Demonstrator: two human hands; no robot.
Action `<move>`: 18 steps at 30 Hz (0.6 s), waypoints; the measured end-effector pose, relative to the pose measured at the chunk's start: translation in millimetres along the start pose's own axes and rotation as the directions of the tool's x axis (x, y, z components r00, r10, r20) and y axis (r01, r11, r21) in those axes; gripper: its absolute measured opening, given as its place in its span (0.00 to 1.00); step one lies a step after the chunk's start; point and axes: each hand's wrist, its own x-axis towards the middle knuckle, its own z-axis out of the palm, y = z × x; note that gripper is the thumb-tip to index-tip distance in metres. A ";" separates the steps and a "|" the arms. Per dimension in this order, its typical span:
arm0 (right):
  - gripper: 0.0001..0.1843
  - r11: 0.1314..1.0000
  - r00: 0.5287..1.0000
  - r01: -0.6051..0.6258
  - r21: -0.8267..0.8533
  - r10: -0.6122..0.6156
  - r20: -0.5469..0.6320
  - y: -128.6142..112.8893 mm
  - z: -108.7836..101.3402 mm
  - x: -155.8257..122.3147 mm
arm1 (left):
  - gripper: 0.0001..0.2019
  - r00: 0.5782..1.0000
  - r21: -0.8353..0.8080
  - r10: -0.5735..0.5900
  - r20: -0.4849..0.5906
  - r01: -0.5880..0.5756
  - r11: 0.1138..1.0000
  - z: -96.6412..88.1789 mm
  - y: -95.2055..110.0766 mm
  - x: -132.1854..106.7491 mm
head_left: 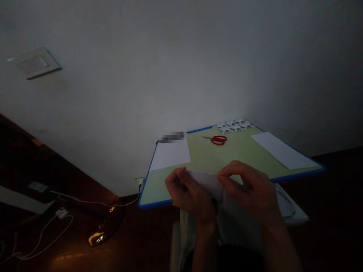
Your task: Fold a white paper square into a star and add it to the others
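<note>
A piece of white paper [208, 183] is held up between my two hands, over the near edge of the table. My left hand [191, 194] is closed on its left side, thumb on top. At the paper's upper right corner, the thumb and index finger of my right hand [251, 189] pinch it. Part of the paper and several fingers are hidden, and the light is dim. Beyond my hands lie red-handled scissors [218, 140], with their blades pointing left. Several small folded white paper pieces [235, 125] sit grouped at the table's far edge.
The pale green table [198, 151] has a blue rim and stands against a wall. A white sheet [172, 153] lies at its left, and a folded white sheet [283, 151] at its right. A white box-like object [293, 209] is below the right side. White cables [96, 203] run at the left.
</note>
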 end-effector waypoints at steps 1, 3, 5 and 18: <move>0.06 1.000 1.000 0.000 -0.005 0.000 0.003 0.0 0.5 -0.1 | 0.15 1.000 -0.005 0.001 -0.010 -0.001 1.000 0.2 -0.4 0.2; 0.05 1.000 1.000 0.007 -0.010 -0.007 0.008 -0.1 1.2 -0.3 | 0.15 0.999 -0.026 -0.002 -0.033 0.001 1.000 0.1 -1.2 0.2; 0.06 1.000 1.000 0.016 0.004 -0.016 0.011 -0.6 1.8 -0.1 | 0.15 0.998 -0.074 -0.044 -0.040 0.041 0.996 -0.7 -2.0 0.0; 0.09 0.991 0.995 -0.054 0.120 0.064 -0.080 0.6 -3.0 -0.8 | 0.22 0.963 -0.122 -0.099 0.250 0.133 0.984 -4.4 3.9 1.1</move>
